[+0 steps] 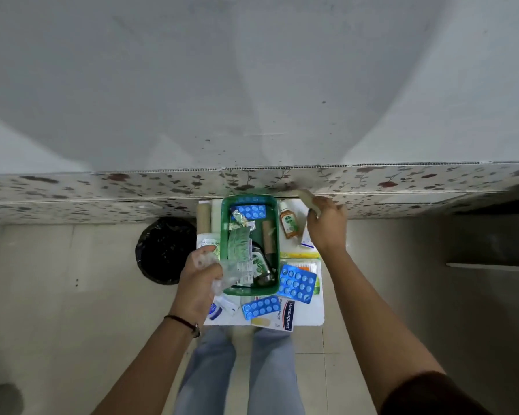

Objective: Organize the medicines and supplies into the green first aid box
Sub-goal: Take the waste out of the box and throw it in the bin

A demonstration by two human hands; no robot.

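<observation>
The green first aid box point(226, 217) stands on a small white table point(317, 307). Inside it lie a blue blister pack point(250, 211), green sachets point(238, 244), a brown roll point(268, 236) and a dark bottle point(259, 263). My left hand point(199, 278) is closed on a crumpled clear plastic wrapper point(228, 272) at the box's near left corner. Right of the box, my right hand point(327, 226) grips a pale beige strip point(307, 197) raised above the table. A brown antiseptic bottle point(288, 224) lies between box and right hand. Two blue blister packs point(297, 283) point(260, 307) and a Hansaplast box point(282, 316) lie near the front.
A bin lined with a black bag point(164, 250) stands on the floor left of the table. A low floral-patterned ledge point(102, 190) runs behind the table under a white wall. A cardboard tube point(203, 218) lies left of the box. My legs point(237, 369) are below the table's front edge.
</observation>
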